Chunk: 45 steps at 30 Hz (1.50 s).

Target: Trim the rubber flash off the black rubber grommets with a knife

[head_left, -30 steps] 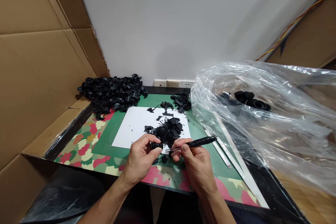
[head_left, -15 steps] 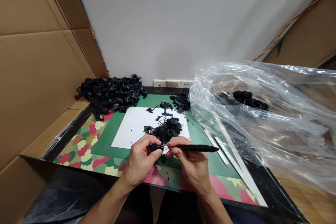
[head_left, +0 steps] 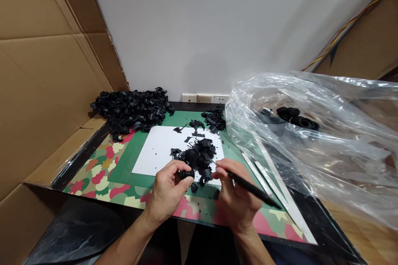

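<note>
Between the thumb and fingers of my left hand [head_left: 164,190], closed near the front of the white sheet, is a small round black ribbed rubber part [head_left: 187,174]. To its right, my right hand [head_left: 239,203] grips a slim black-handled tool [head_left: 253,189] like a pen. A thin metal tip points from it toward the scraps, apart from the rubber part; whether it is a blade is too small to tell. Just beyond both hands lies a heap of black rubber scraps and ribbed pieces [head_left: 199,155] on the white sheet [head_left: 149,153].
A large pile of black rubber pieces [head_left: 133,109] sits at the back left, a smaller scrap pile [head_left: 214,119] at the back. On the right, a clear plastic bag [head_left: 248,91] holds black round parts [head_left: 303,122]. White strips [head_left: 270,182] lie on the green mat [head_left: 124,169]. Cardboard [head_left: 40,74] walls the left.
My right hand has drawn the tool away from the rubber part, to the right, and its handle now tilts down toward me. A curled black scrap shows where the hands were. My left hand stays put.
</note>
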Motion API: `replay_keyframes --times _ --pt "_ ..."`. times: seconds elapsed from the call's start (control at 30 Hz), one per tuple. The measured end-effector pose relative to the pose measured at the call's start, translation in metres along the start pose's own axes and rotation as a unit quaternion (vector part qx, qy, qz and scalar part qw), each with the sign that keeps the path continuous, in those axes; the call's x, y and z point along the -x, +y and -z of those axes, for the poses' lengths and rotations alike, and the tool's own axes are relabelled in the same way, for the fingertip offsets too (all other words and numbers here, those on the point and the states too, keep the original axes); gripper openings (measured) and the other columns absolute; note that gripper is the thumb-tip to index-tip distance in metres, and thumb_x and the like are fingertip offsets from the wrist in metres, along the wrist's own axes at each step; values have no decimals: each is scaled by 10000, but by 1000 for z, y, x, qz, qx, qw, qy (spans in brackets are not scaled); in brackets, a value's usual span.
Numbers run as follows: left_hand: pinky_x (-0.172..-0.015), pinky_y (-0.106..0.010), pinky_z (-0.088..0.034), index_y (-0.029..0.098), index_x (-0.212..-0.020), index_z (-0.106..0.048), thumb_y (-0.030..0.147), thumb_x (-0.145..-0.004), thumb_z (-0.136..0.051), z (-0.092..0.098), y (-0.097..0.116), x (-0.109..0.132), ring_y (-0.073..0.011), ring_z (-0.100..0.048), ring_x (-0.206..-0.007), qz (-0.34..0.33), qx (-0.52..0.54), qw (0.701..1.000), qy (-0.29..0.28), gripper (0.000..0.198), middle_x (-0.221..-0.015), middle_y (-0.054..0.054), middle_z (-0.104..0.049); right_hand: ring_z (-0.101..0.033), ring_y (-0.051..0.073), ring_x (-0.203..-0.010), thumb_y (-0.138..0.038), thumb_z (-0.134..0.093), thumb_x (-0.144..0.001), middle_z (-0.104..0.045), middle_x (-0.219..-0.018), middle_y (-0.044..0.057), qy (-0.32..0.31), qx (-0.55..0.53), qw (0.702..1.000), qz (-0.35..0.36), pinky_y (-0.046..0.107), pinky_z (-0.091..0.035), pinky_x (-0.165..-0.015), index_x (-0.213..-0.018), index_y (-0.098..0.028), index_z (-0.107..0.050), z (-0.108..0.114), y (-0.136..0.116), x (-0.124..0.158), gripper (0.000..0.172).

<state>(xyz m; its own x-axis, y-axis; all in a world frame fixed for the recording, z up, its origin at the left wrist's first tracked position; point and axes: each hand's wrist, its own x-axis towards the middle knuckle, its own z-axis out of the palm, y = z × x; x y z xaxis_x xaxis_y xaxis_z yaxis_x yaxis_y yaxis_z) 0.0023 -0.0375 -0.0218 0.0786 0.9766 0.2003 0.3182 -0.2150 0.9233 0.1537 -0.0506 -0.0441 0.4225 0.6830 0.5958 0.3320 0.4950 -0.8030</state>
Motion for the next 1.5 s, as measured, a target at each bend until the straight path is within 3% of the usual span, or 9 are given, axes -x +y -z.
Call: replay_keyframes --times 0.07,0.17,0.33,0.57,0.8,1.03,1.4,1.5 --pt "-553 -235 -421 169 -841 -702 185 -703 -665 2 0 -1 -131 -543 -634 17 18 1000 -4 143 -827 -39 -652 -623 187 -605 -314 -592 -887 -638 -628 12 -10 -45 993 -106 329 -498 -628 -859 -211 -659 3 2 -5 127" --pt "-534 -229 -407 163 -841 -703 181 -690 -670 3 -1 -2 -117 -517 -605 28 43 999 -4 156 -822 -34 -644 -552 158 -495 -458 -630 -837 -568 -489 -22 -82 -126 954 -257 287 -455 -534 -827 -176 -654 5 2 -7 282" --pt "-560 -230 -431 165 -832 -707 168 -680 -678 3 1 -3 -134 -550 -653 25 57 998 4 155 -805 -35 -643 -464 118 -426 -550 -685 -742 -506 -446 -40 -217 -174 892 -357 245 -382 -446 -761 -152 -653 0 -3 -5 400" --pt "-604 -244 -472 163 -800 -720 183 -662 -705 4 4 -4 -163 -589 -717 21 81 996 -7 141 -817 -53 -659 -403 78 -434 -481 -714 -710 -504 -494 -38 -258 -189 875 -363 200 -324 -403 -681 -144 -661 -13 -9 -6 343" --pt "-441 -191 -363 124 -871 -707 266 -595 -778 6 3 -6 -77 -457 -450 165 173 969 -59 318 -507 43 -522 -380 45 -324 -403 -735 -672 -546 -472 -46 -195 -274 832 -442 186 -362 -350 -635 -150 -626 -18 -2 3 278" --pt "-443 -191 -407 128 -854 -703 280 -614 -783 6 1 -7 -74 -494 -462 151 195 968 -54 295 -588 7 -616 -431 53 -330 -408 -748 -682 -561 -490 -42 -177 -269 846 -424 186 -379 -347 -642 -151 -633 -20 -3 5 285" --pt "-407 -187 -363 137 -783 -681 309 -642 -745 3 1 -7 -61 -465 -427 127 165 977 -44 232 -621 13 -585 -472 84 -376 -493 -741 -671 -541 -497 -39 -191 -240 860 -408 200 -365 -370 -666 -157 -630 -21 -6 6 353" --pt "-399 -190 -341 142 -781 -674 304 -643 -733 4 3 -7 -62 -445 -417 128 146 980 -41 221 -601 24 -570 -463 90 -418 -484 -715 -705 -527 -512 -36 -210 -205 877 -381 209 -364 -399 -691 -156 -645 -18 -7 5 335"
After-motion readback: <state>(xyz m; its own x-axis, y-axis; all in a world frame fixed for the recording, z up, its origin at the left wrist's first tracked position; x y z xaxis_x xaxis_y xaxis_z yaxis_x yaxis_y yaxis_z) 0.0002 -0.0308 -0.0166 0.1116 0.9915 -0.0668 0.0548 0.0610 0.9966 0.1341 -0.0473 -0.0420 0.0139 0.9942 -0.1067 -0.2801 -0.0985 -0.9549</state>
